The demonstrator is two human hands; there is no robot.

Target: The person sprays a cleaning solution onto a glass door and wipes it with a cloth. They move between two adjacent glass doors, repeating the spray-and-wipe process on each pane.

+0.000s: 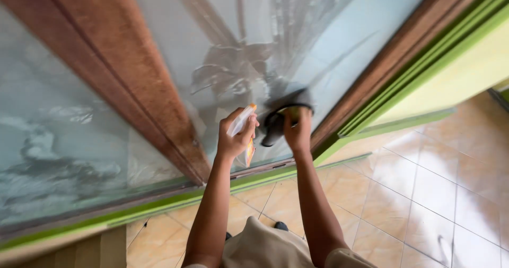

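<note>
Glass pane (339,40), wood-framed: right hand (298,132) presses dark cloth (283,111); left hand (236,138) grips spray bottle (243,127).

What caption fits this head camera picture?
Left hand holds a spray bottle; right hand presses a dark cloth on the glass door.

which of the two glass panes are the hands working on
The right-hand pane, right of the brown wooden post: the right hand presses a dark cloth on it.

Head view, down toward glass door (328,40)
</note>
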